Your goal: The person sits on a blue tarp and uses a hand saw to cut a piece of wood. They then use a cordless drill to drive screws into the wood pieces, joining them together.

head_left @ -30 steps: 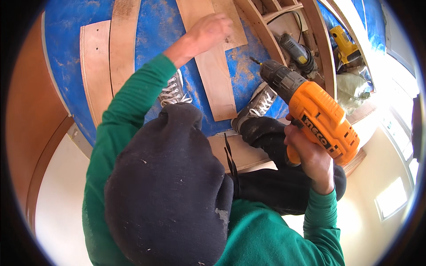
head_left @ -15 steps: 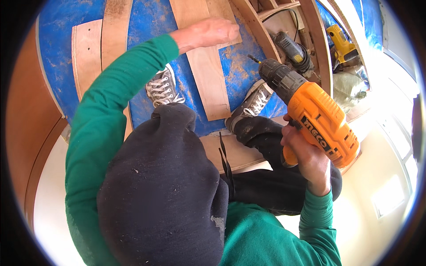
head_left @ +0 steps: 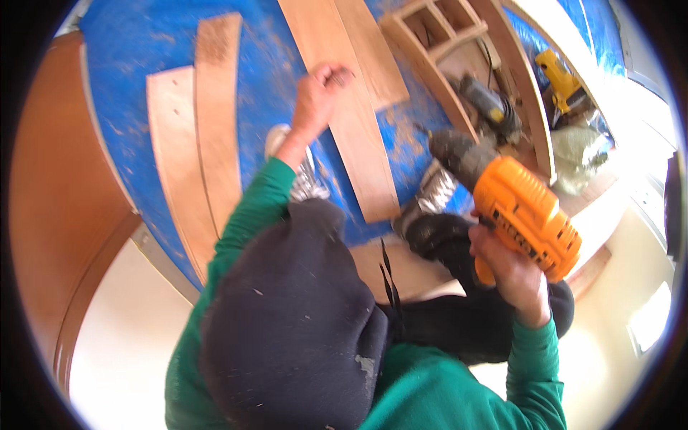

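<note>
Blue sheeting [head_left: 266, 86]; left hand [head_left: 315, 106] extended over plank [head_left: 362, 161], fingers curled, hold unclear; right hand [head_left: 512, 276], fingers wrapped round orange drill [head_left: 529, 209].

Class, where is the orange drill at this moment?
In the head view, the drill is right of centre, in the right hand, its chuck appearing beside the right shoe.

There were four boards [head_left: 355, 158]: two at the left and two near the middle, all on one blue sheet [head_left: 265, 72]. One orange drill [head_left: 527, 215], one grey tool [head_left: 487, 104] and one yellow tool [head_left: 562, 82] made three in all. One wooden frame [head_left: 521, 82] and one clear bag [head_left: 577, 154] were also there, along with two shoes [head_left: 428, 195] and two green sleeves [head_left: 534, 365]. At the left edge there was one brown panel [head_left: 79, 158].
</note>
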Demonstrator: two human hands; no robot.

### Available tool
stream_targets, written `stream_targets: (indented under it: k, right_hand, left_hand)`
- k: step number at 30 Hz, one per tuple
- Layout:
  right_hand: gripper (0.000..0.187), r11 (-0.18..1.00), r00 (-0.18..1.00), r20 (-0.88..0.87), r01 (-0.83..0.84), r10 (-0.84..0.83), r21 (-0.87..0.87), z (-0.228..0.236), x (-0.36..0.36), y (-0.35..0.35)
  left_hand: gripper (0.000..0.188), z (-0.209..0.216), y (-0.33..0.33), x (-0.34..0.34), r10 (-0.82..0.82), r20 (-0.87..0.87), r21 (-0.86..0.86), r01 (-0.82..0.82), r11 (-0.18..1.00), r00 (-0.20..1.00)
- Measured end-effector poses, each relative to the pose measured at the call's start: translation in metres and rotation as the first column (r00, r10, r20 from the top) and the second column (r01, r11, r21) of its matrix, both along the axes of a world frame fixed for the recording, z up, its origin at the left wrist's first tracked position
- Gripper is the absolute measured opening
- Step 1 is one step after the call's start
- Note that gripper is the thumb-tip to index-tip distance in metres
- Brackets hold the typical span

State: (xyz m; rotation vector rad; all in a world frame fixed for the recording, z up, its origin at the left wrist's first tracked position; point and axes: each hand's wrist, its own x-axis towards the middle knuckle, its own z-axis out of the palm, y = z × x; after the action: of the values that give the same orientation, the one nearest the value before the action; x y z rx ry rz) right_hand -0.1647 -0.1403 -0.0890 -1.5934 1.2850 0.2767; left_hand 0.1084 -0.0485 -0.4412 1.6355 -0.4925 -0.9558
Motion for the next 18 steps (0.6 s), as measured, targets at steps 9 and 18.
stream_targets:
  k: [9, 18]
  right_hand:
    - [0.029, 0.998, 0.998, -0.064, 0.001, 0.003, 0.058, 0.005, 0.005, -0.006]
    - [0.029, 0.99, 0.992, 0.009, 0.127, -0.127, 0.06, 0.0, 0.005, 0.0]
  left_hand:
    - [0.015, -0.004, -0.013, 0.011, -0.102, 0.497, -0.073, 0.159, 0.985, 0.862]
    - [0.033, -0.003, -0.009, 0.013, -0.155, 0.404, -0.061, 0.196, 0.979, 0.901]
